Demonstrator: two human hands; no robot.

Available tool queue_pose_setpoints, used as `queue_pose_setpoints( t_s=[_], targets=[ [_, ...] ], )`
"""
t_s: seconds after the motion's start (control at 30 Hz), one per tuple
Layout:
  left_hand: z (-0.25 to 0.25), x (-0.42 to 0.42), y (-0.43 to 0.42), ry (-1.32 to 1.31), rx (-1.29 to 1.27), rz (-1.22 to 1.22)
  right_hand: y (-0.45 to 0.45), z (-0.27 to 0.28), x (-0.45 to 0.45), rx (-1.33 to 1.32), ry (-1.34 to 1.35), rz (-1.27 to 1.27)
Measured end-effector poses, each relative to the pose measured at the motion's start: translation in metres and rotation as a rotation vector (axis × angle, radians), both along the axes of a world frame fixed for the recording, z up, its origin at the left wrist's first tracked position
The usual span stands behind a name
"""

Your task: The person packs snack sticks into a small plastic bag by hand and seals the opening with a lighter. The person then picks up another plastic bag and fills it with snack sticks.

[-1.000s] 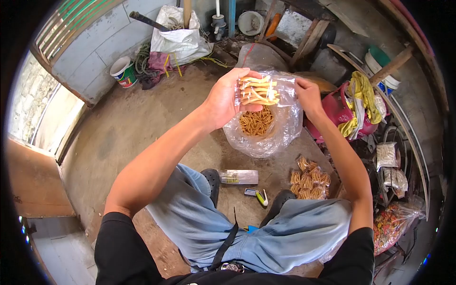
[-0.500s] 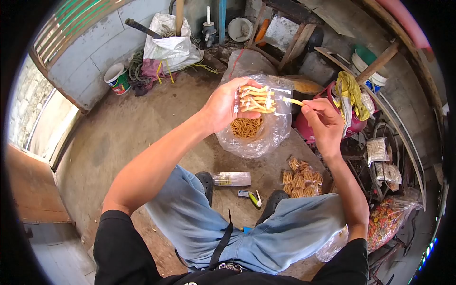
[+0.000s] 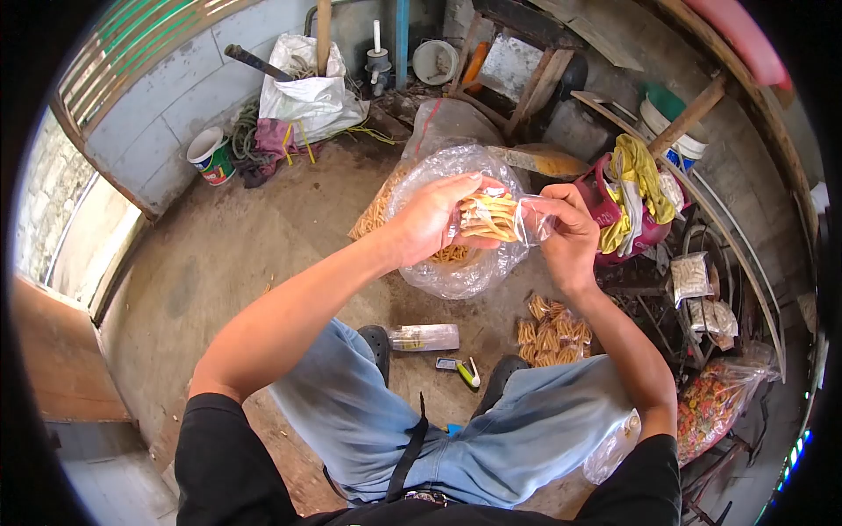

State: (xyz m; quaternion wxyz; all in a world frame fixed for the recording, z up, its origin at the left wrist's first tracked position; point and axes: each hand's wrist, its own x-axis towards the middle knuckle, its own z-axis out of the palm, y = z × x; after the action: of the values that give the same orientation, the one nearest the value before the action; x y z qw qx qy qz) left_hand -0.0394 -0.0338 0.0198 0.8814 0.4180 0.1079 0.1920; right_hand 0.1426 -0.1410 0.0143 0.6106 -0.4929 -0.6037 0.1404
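Note:
My left hand is wrapped round a small clear plastic bag filled with yellowish snack sticks. At the bag's mouth, on its right side, my right hand is closed with thumb and fingers pinching the clear film. No separate stick shows in the right fingers. Under both hands sits a large clear plastic bag, its mouth spread wide, with brown snack sticks inside, partly hidden by my left hand. Several filled small bags lie on the floor below my right forearm.
Between my feet lie a pack of clear plastic bags, a small box and a green and white tool. A large sack of snacks leans behind. To the right are a pink container with a yellow cloth and a bag of colourful snacks.
My right hand has moved left from holding a single stick beside the small bag to pinching the bag's mouth. That stick no longer shows. My left hand has shifted slightly right and down.

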Motion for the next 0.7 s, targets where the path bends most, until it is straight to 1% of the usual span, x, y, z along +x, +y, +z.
queue_pose_setpoints(
  t_s=[0.07,0.2,0.27,0.3,0.37,0.5,0.57,0.6,0.67,0.7],
  targets=[
    [0.001,-0.001,-0.001,0.018,0.022,-0.004,0.001,-0.001,-0.004,-0.034,0.038,0.034],
    [0.0,-0.003,-0.003,0.036,0.068,0.001,0.002,-0.004,-0.004,-0.088,0.015,0.055],
    [-0.001,-0.004,-0.001,0.047,0.055,0.005,0.003,0.001,-0.005,-0.087,-0.08,0.131],
    [-0.001,-0.005,0.0,0.057,0.045,0.007,0.002,0.002,-0.005,-0.088,-0.08,0.133],
    [-0.001,-0.005,0.001,0.054,0.034,0.023,0.002,0.003,-0.005,-0.113,-0.015,0.133],
    [-0.002,-0.004,0.003,0.028,-0.002,0.09,0.001,0.002,0.002,-0.087,0.018,0.156],
    [-0.001,-0.004,0.006,0.019,-0.008,0.105,-0.001,0.01,0.003,-0.139,-0.136,0.173],
    [-0.001,-0.004,0.007,0.01,-0.014,0.119,0.0,0.01,0.003,-0.139,-0.133,0.173],
    [-0.001,-0.004,0.006,0.012,0.008,0.109,0.001,0.011,0.001,-0.058,-0.352,0.217],
    [0.0,-0.004,0.005,0.012,0.03,0.101,0.0,0.011,0.0,-0.059,-0.348,0.213]
  ],
)
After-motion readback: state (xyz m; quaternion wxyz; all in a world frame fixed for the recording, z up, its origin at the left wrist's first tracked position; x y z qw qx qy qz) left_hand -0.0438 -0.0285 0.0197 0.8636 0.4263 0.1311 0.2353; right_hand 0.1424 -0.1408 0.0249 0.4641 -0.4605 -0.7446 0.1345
